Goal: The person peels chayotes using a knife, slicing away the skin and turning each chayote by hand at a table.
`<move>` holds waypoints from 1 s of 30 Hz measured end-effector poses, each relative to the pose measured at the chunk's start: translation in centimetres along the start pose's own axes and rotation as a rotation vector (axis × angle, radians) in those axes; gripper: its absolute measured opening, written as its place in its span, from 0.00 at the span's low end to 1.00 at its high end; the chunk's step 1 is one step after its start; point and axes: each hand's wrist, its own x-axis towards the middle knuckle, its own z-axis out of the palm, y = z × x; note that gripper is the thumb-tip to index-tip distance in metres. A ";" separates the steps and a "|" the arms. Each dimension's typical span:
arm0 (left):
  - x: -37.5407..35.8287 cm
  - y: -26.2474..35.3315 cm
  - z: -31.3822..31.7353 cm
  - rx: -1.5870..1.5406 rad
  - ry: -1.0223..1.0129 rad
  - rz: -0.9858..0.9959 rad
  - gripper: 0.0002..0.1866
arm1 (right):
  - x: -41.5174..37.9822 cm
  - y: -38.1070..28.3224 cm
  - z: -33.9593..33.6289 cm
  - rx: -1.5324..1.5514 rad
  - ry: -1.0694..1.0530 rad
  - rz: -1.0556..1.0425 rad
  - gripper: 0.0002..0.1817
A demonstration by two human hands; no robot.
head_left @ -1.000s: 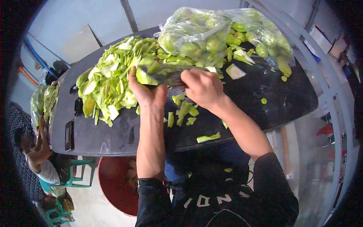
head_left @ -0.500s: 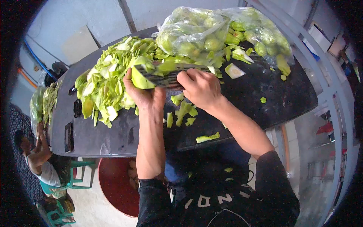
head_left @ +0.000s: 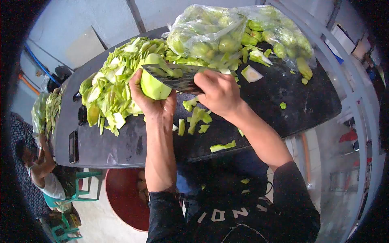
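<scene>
My left hand cups a pale green, peeled chayote with flat cut faces. A broad dark-bladed knife is gripped in my right hand; its handle is hidden by the fingers. The blade lies across the upper side of the chayote, with a strip of green on its face. A big heap of cut green slices spreads left of and behind my left hand. Loose trimmings lie on the dark tabletop below the knife.
Clear plastic bags of whole chayotes stand at the back. A cut piece with a pale core lies right of my hands. A red tub is under the table's front edge. Another person sits at the left near green stools.
The knife blade has turned and shifted on the chayote, its tip now nearer the top left. More of the chayote's cut face shows. Both hands have moved slightly.
</scene>
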 end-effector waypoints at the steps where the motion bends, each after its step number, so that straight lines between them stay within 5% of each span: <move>1: -0.2 0.0 0.2 0.002 0.004 -0.004 0.26 | -0.1 0.4 0.3 0.001 -0.002 0.005 0.08; 4: -0.7 0.0 1.4 0.092 0.150 0.040 0.29 | -0.3 1.5 0.4 -0.002 -0.040 0.101 0.10; 9: -0.5 0.2 0.1 0.068 0.031 0.006 0.29 | -0.1 0.8 -0.1 0.049 -0.055 0.068 0.09; 11: 0.3 0.6 -0.7 -0.134 -0.404 -0.166 0.30 | -0.2 1.6 0.5 -0.020 -0.139 0.260 0.11; 13: 0.5 0.0 0.1 -0.171 -0.268 -0.146 0.29 | -0.3 2.1 0.3 -0.063 -0.207 0.284 0.11; 15: 0.4 -0.4 1.3 -0.109 0.106 -0.003 0.25 | -0.6 1.9 0.2 -0.080 -0.221 0.286 0.13; 19: 0.8 0.0 -0.1 -0.125 0.211 0.012 0.22 | -0.6 0.9 1.1 -0.085 -0.139 0.172 0.13; 22: 0.7 0.1 -1.3 0.059 0.114 0.010 0.25 | -0.6 -0.1 1.2 -0.183 -0.024 -0.155 0.05; 28: 1.2 -1.3 -2.7 0.027 -0.121 0.007 0.30 | -0.5 -1.6 1.5 -0.225 -0.008 -0.262 0.07; 30: 0.9 -1.7 -2.7 0.107 -0.004 0.098 0.29 | -0.5 -1.4 1.3 -0.235 -0.026 -0.244 0.06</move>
